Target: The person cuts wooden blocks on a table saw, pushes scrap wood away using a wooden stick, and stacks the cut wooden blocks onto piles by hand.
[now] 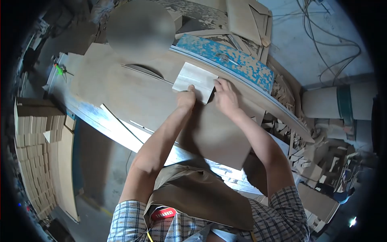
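Note:
A pale, flat, roughly square piece (195, 79) with crease-like lines across it is between my hands, over a large brown board (133, 92). My left hand (186, 99) grips its near edge, with the thumb pressed on top and the other fingers curled under or hidden. At its right edge is my right hand (226, 97), fingers bent and fingertips touching the corner; the thumb is mostly hidden. To the left of the piece, a dark half-round shape like a saw blade (147, 70) rises along a narrow slot.
A worn blue fence-like panel (225, 58) runs along the far side. Stacked board pieces (34, 161) stand at left. Offcuts (296, 157) are piled at right, near a large cylinder (322, 103). A thin strip (121, 123) lies across the near metal edge. Cables hang at upper right.

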`<action>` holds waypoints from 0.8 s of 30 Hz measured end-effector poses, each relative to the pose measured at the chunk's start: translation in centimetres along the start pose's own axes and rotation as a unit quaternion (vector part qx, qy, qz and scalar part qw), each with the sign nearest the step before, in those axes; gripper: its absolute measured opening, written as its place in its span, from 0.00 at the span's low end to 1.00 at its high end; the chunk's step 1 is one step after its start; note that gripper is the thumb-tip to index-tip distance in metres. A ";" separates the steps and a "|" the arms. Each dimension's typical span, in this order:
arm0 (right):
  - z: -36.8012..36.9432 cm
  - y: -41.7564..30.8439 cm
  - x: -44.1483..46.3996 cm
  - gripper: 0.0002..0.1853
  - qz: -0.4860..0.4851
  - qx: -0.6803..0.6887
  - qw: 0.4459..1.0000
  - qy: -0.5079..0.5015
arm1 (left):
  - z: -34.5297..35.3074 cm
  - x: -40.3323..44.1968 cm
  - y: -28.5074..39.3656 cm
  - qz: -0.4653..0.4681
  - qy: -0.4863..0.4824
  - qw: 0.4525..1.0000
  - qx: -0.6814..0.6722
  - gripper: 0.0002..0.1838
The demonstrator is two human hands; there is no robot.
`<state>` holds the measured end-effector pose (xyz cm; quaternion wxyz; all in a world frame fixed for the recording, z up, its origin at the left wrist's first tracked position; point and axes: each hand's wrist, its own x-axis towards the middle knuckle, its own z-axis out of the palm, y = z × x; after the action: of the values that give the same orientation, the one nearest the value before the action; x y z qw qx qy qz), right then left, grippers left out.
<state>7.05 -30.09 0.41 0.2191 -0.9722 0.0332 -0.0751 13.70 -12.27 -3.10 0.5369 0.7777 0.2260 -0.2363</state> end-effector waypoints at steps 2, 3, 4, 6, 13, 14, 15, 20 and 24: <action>-1.4 -0.2 1.9 0.27 -0.225 -0.165 0.960 -0.032 | -0.9 -1.0 1.6 0.001 0.015 0.999 0.047 0.34; -1.5 -0.2 2.6 0.28 -0.275 -0.211 0.937 -0.037 | -1.5 -1.1 1.7 -0.044 -0.020 0.998 0.040 0.35; -1.4 -0.3 3.3 0.28 -0.284 -0.216 0.933 -0.034 | -2.0 -1.2 1.9 -0.088 -0.055 0.994 0.034 0.36; -1.1 -0.3 4.6 0.31 -0.346 -0.252 0.903 -0.041 | -2.1 -2.1 0.5 -0.010 -0.034 0.999 -0.015 0.35; -0.2 1.4 6.9 0.27 -0.428 -0.313 0.847 -0.022 | 3.6 -4.9 -3.2 0.227 0.167 0.956 -0.080 0.43; -0.1 1.6 7.3 0.27 -0.436 -0.310 0.845 -0.027 | 4.2 -5.0 -3.2 0.220 0.181 0.956 -0.068 0.44; -0.1 1.8 7.7 0.26 -0.452 -0.328 0.830 -0.026 | 4.9 -4.8 -3.5 0.213 0.185 0.957 -0.068 0.44; 0.7 0.6 9.7 0.27 -0.476 -0.374 0.796 -0.020 | 3.5 -3.3 -3.1 0.206 0.208 0.952 -0.093 0.45; 2.0 -1.7 11.7 0.28 -0.476 -0.377 0.794 -0.025 | 1.2 -0.7 -2.9 0.209 0.221 0.944 -0.125 0.44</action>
<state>18.97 -28.86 0.85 -0.2276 -0.8723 -0.4138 -0.1271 11.24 -12.49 -5.14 0.6035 0.7668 0.1995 0.0890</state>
